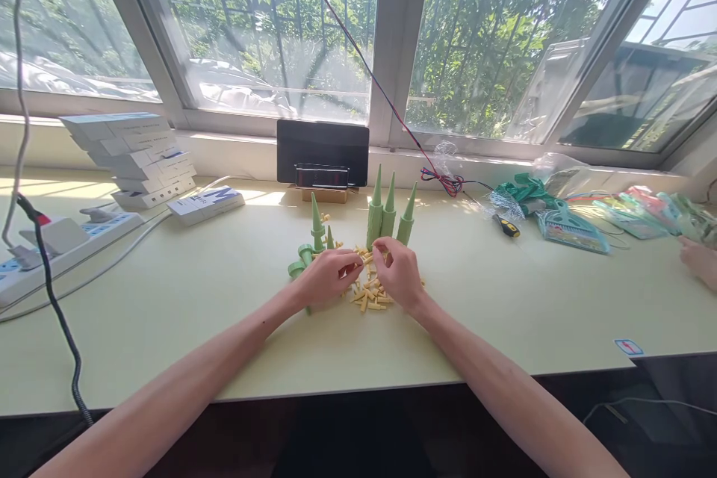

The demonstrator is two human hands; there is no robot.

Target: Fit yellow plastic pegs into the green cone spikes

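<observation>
The left hand (334, 274) and the right hand (399, 269) face each other above small yellow pieces (373, 297) heaped on the pale desk (515, 295), each grip curled in, though I cannot tell whether either pinches a piece. Three pointed green towers (388, 221) stand upright just beyond the right hand, and more green parts (317, 233) sit beside the left hand, some tilted

Upright green spires (375, 218): we count five
Flanged green pieces (305, 252): two visible
Yellow pegs (364, 303): heaped beyond our count
Black panel (323, 143): one
Yellow-black tool (507, 226): one
</observation>
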